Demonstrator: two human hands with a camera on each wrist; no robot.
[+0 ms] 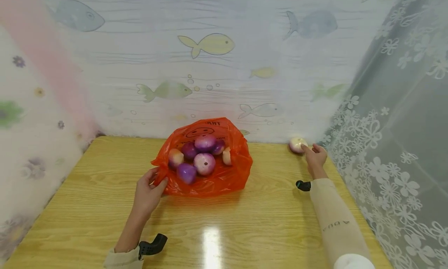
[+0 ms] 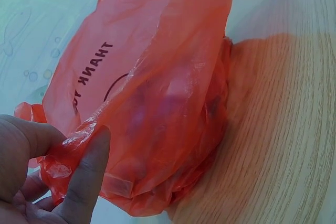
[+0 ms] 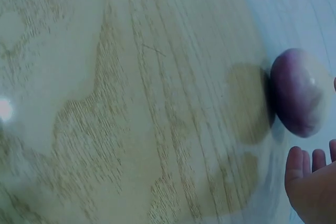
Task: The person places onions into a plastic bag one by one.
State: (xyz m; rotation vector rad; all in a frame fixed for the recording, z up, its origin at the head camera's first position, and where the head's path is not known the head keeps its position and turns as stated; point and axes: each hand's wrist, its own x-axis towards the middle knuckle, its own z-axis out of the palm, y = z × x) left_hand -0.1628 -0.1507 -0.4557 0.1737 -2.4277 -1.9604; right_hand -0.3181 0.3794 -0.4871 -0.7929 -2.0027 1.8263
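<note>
An orange-red plastic bag [image 1: 241, 169] lies on the table with its mouth spread towards me. Several purple onions [image 1: 204, 164] show inside it, some paler than others. My left hand [image 1: 148, 193] pinches the bag's left rim between thumb and fingers; the left wrist view shows the bunched film [image 2: 58, 169] there. At the table's back right edge sits a single purple-white onion [image 1: 296, 145]. Beside it is my right hand [image 1: 316, 160], fingers extended towards the onion. In the right wrist view a small gap separates the fingertips [image 3: 294, 158] from that onion.
The wooden table [image 1: 266, 222] carries the bag and the lone onion. A fish-patterned curtain [image 1: 210, 74] hangs behind the table. On the right a flower-patterned sheer curtain [image 1: 395, 175] runs along the table's edge. Each wrist wears a black camera mount [image 1: 154, 245].
</note>
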